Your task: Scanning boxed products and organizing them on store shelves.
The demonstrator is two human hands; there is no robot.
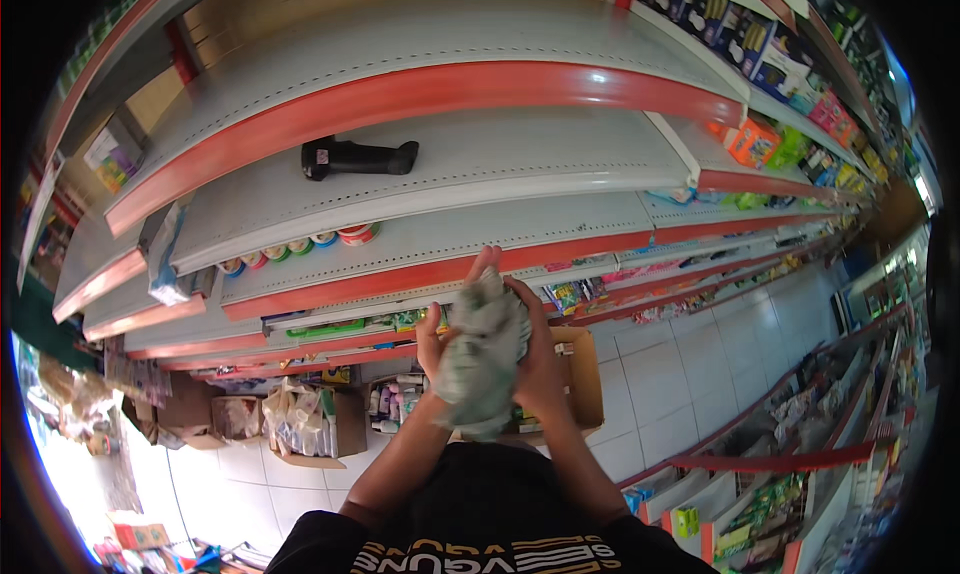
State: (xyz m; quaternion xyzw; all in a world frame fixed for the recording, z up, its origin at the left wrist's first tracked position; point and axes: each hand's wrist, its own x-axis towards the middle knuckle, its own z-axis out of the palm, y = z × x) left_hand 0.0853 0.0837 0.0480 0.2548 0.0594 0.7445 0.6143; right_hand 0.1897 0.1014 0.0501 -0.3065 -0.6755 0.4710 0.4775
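Between my two hands is a crumpled grey-green cloth point(484, 349), blurred, held in front of my chest. My left hand point(430, 349) has it from the left, with the thumb raised and fingertips showing beyond the cloth's top. On the other side my right hand point(536, 356) wraps the cloth, its fingers partly hidden by the folds. Ahead of both hands runs the red front edge of a shelf point(435, 270). A black handheld device point(360, 158), shaped like a barcode scanner, lies on a grey metal shelf point(517, 150) higher up.
Round colourful tubs point(358, 233) line a lower shelf. Packaged goods point(754, 143) fill shelves at right. Below stand a carton of bottles point(391, 401), an open cardboard box point(583, 379) and a box of plastic-wrapped goods point(300, 420). Another shelf rack point(772, 461) borders the tiled aisle point(675, 379).
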